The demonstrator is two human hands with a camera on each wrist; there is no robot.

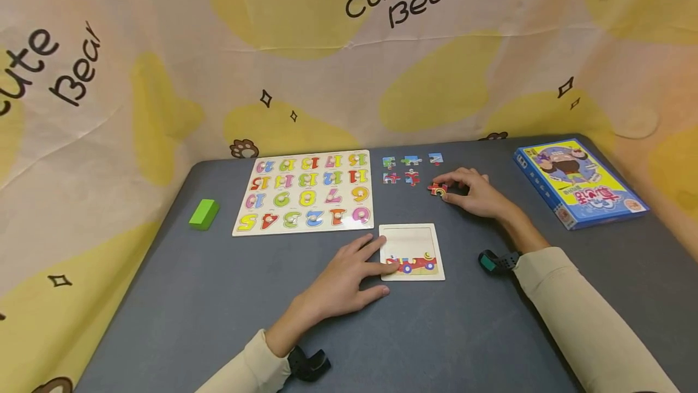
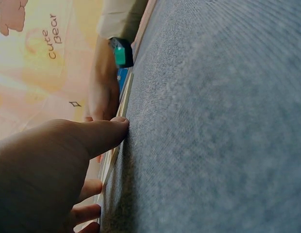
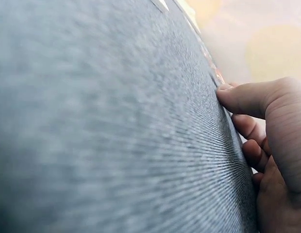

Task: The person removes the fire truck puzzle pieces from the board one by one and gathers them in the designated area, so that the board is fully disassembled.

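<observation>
Head view: right of centre, the right grip [image 1: 473, 194] is closed, thumb and index finger pinching one red piece [image 1: 438, 189]; the left grip [image 1: 349, 275], at lower centre, is spread, holding nothing, fingers resting on the tray [image 1: 411, 227]. Step in hand, as judged: taking up a piece; the next move calls for a secure pinch, a lift and a carry to the tray's bare upper part. Count: one tray, five other pieces [image 1: 412, 177], one number board [image 1: 297, 204], one block [image 1: 204, 214], one box [image 1: 580, 184]. Left wrist view: thumb extended, apart from fingers. Right wrist view: thumb tip at right centre; piece unclear.
</observation>
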